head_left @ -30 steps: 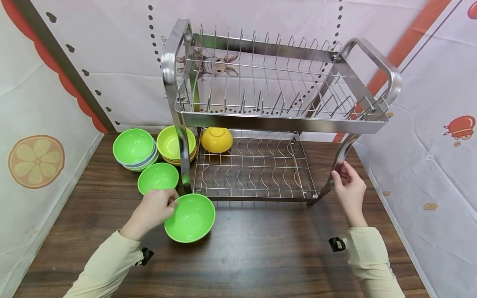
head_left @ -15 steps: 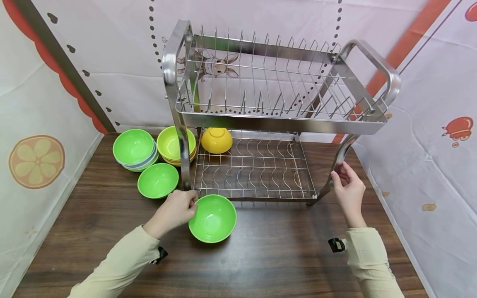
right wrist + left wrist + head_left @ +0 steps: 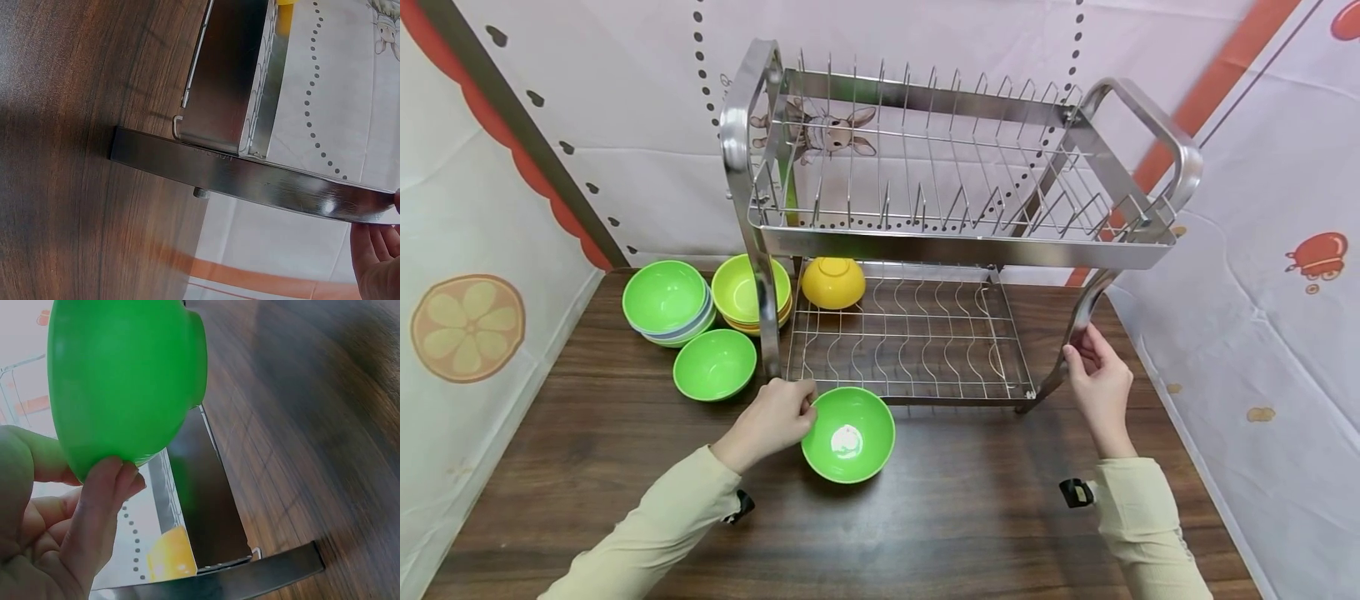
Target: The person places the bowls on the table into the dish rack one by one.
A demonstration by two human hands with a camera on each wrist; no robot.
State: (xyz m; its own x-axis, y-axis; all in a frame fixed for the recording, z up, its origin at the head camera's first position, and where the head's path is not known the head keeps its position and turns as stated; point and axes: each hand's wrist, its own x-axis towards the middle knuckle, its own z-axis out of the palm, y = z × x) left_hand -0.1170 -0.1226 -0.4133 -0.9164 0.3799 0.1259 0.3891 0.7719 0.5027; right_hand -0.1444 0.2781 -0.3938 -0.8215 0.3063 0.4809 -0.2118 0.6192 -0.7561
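A green bowl (image 3: 848, 435) is pinched at its left rim by my left hand (image 3: 775, 421), in front of the metal dish rack's lower tier. In the left wrist view the bowl (image 3: 119, 381) is above the table, with thumb and fingers on its rim. My right hand (image 3: 1101, 383) grips the front right leg of the dish rack (image 3: 962, 249); the right wrist view shows fingers (image 3: 372, 250) at that curved leg (image 3: 262, 181). On the lower tier, at the back left, an upside-down yellow bowl (image 3: 833, 283) rests on the wires.
Left of the rack stand a stack of bowls with a green one on top (image 3: 665, 297) and a yellow-topped stack (image 3: 749, 290). Another green bowl (image 3: 715, 365) sits in front of them. The rack's upper tier (image 3: 925, 167) has upright wire prongs. Patterned sheets (image 3: 1247, 275) border the table (image 3: 940, 517).
My left hand has carried the green bowl rightward, from beside the rack's front left leg to in front of the lower tier. My right hand stays on the rack's leg.
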